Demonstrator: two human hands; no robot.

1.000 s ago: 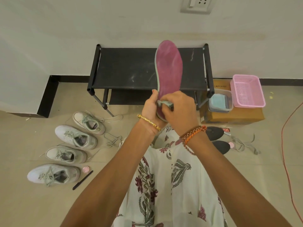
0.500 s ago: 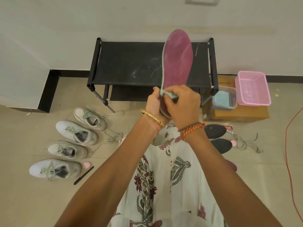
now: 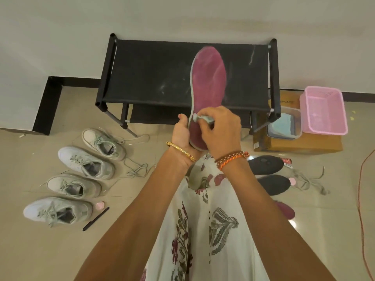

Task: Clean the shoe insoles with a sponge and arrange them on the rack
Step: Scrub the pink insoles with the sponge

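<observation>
Insole: While you scrub, your left hand (image 3: 181, 132) clamps the maroon insole (image 3: 209, 86) at its heel, toe toward 12 o'clock over the rack (image 3: 154, 78).
Sponge: pinched in your right hand (image 3: 222, 130), at mid-insole.
Handling: likely light and floppy; support near the heel.

Four sneakers (image 3: 85, 163), four insoles (image 3: 209, 82).

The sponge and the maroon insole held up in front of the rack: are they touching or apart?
Touching. In the head view the right hand pinches the sponge flat against the insole, no gap visible, while the left hand grips its heel.
</observation>
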